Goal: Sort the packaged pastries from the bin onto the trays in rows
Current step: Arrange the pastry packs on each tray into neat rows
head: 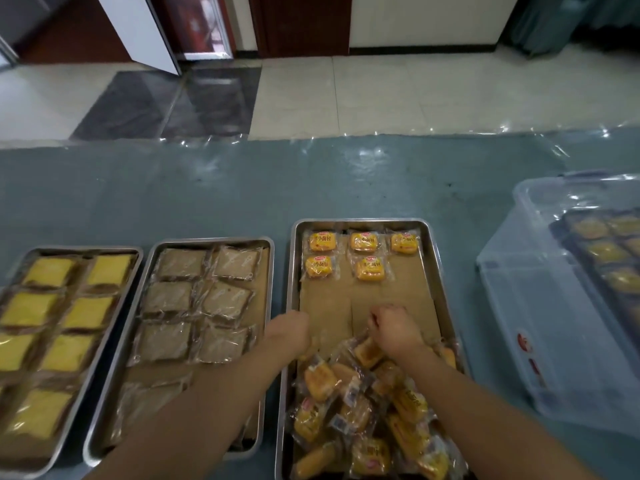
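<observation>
Both hands are over the right tray (437, 271). A pile (367, 410) of little yellow buns in clear wrappers lies at the near end of it, right under the wrists. Five buns already sit in rows at the far end: three in the far row (363, 242) and two in the next row (343, 267), with a bare spot at its right end.

The right hand (394, 329) is at the far edge of the pile, fingers curled down on a wrapped bun (369, 351). It looks like a pinch (the fingertips are hidden). The left hand (291, 332) is curled at the left rim beside the pile; I cannot tell if it holds anything.

So the buns lie near and the bare spot lies far and a bit right. The right hand is nearer to it. The placed buns lie with long sides going left to right, so the next one should too. The bin (540, 306) sits off to the right.
</observation>
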